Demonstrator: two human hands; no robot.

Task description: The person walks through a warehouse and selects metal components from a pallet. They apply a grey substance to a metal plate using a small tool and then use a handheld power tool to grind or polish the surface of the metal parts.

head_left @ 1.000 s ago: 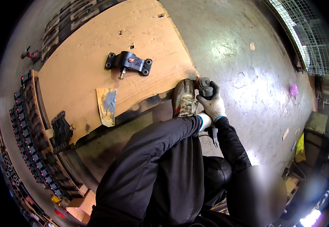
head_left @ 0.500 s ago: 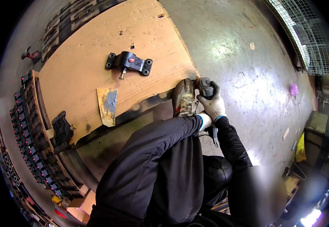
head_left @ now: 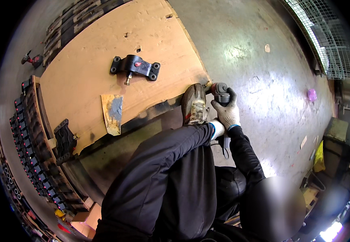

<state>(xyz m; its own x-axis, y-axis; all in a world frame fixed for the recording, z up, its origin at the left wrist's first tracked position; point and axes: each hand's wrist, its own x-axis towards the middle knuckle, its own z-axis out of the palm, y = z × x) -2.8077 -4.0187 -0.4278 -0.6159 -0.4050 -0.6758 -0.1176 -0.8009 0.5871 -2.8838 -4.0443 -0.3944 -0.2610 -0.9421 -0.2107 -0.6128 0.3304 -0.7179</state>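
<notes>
My right hand (head_left: 227,113), in a white knit glove with a blue cuff, is wrapped around the grey end of a red-and-grey power tool (head_left: 220,88). The tool is beside my shoe (head_left: 194,105), at the edge of the wooden board (head_left: 78,68). Just below, my gloved left hand (head_left: 218,130) lies close against the right hand; its fingers are hidden. A grey piece with a cord loop (head_left: 225,150) hangs beneath the left hand. On the board rests a black metal bracket (head_left: 135,67) with a bolt sticking out toward me.
A stained metal plate (head_left: 112,114) lies on the board, and another black bracket (head_left: 65,141) stands at its left edge. Beyond are a red-and-black cordless tool (head_left: 32,59) and a row of black parts (head_left: 32,159). A wire cage (head_left: 338,44) stands at right.
The power tool has turned slightly in my right hand, so more of its red side shows. The cord loop beneath the left hand has swung and hangs rounder. Both hands stay nearly in place.
</notes>
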